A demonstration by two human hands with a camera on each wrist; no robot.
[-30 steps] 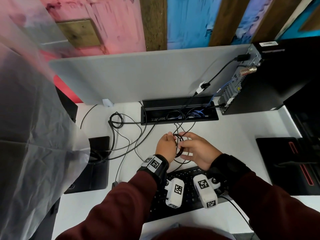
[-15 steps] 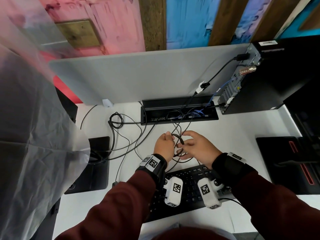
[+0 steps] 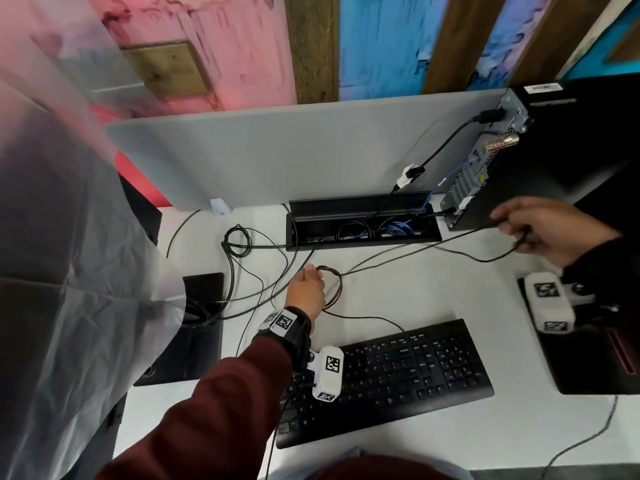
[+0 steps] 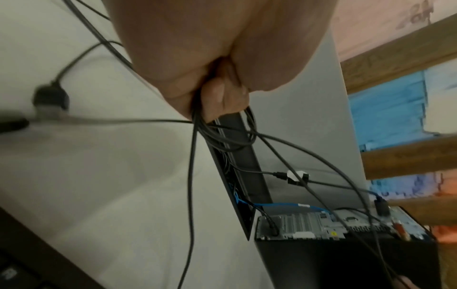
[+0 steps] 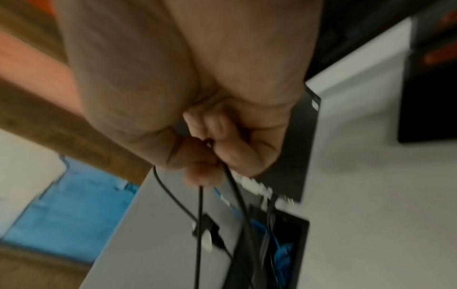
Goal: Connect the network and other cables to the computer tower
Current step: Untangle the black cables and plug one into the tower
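Observation:
The black computer tower [image 3: 568,161] stands at the desk's back right, its rear panel [image 4: 309,226] facing left with a black plug and a blue network cable [image 3: 450,174] in it. My left hand [image 3: 306,292] grips a coil of thin black cable [image 3: 334,285] at mid-desk; the left wrist view shows its fingers [image 4: 217,101] curled round the loops. My right hand [image 3: 550,230] pinches the same cable's free end [image 5: 217,156] just below the tower's rear. The cable [image 3: 415,249] stretches between the two hands.
An open black cable tray [image 3: 363,223] is set in the desk before a grey divider [image 3: 294,150]. A black keyboard [image 3: 391,379] lies near me. Loose cables [image 3: 239,240] trail left to a black pad [image 3: 197,327]. Another black device [image 3: 595,358] sits at right.
My right hand has swept from the coil at mid-desk out to the right, up to the tower's rear, drawing a length of cable out. The left hand stayed holding the coil.

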